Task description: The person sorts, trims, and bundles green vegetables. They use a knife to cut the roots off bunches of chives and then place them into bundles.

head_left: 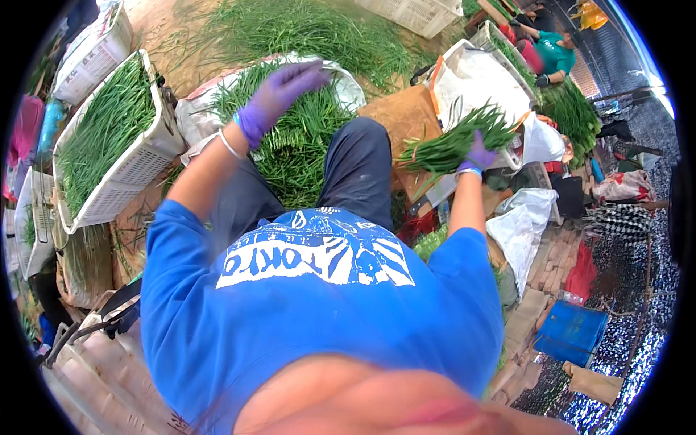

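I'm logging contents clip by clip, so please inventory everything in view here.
Bundle of leafy stalks: one, green, in the right hand
Board: one, brown, right of the knees
Leaf heap: one, green, between the legs
Scattered leaves: uncounted, green, top centre
Filled crate: one, white, left
Other crates: several, white, mostly toward the edges
Co-worker: one, green top, upper right
Flat object: one, blue, lower right
Smaller clutter: uncounted, mixed, right; too small to identify
Left hand: one, purple-gloved, above the heap
Right hand: one, purple-gloved, gripping the bundle
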